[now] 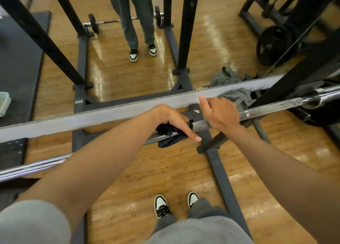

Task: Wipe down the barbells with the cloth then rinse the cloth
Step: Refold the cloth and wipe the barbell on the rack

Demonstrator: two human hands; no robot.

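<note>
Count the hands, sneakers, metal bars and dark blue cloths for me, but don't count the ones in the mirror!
Bare hands: 2, the left hand and the right hand
Black-and-white sneakers: 2
Long silver steel barbell: 1
Crumpled dark blue cloth: 1
Total: 6

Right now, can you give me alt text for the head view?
A person's left hand grips a dark cloth wrapped around a steel barbell, while the right hand holds the bare bar beside it. Below lie a wooden floor and black rack frame; a mirror stands ahead.
</note>
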